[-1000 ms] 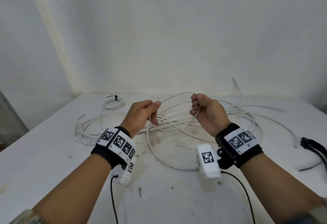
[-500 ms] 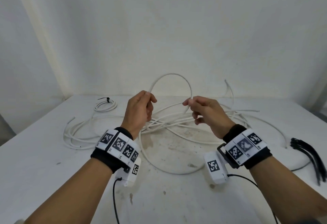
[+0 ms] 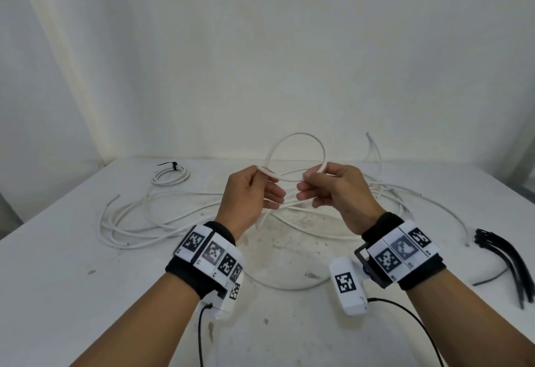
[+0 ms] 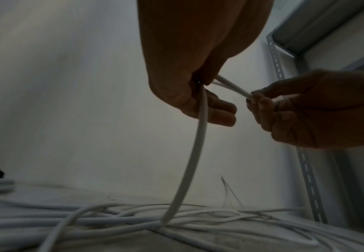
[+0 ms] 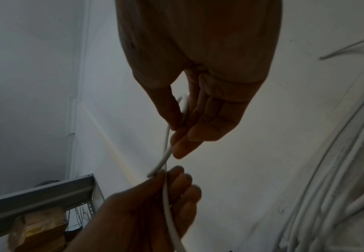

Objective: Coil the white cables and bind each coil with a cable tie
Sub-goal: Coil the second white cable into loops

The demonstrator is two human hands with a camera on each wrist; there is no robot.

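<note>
A white cable [image 3: 298, 134] arches in a round loop above my two hands, over the middle of the table. My left hand [image 3: 261, 172] pinches the loop's left foot between thumb and forefinger. In the left wrist view, the cable [image 4: 195, 146] hangs from this hand [image 4: 200, 88] to the tangle of white cables [image 3: 185, 216] on the table. My right hand [image 3: 316, 175] pinches the loop's right foot, and its other fingers are loosely curled. In the right wrist view, the cable [image 5: 166, 153] runs from my right hand [image 5: 182, 122] down to the left hand [image 5: 161, 184].
A small coil [image 3: 170, 176] bound with a black tie lies at the back left of the white table [image 3: 58, 279]. A bunch of black cable ties [image 3: 505, 259] lies at the right edge. Loose cable ends stick up behind my right hand. A metal shelf [image 4: 319, 30] stands to the right.
Both hands have risen off the tangle and lifted the cable. It has curled into a full round loop, and the hands have come closer together beneath it.
</note>
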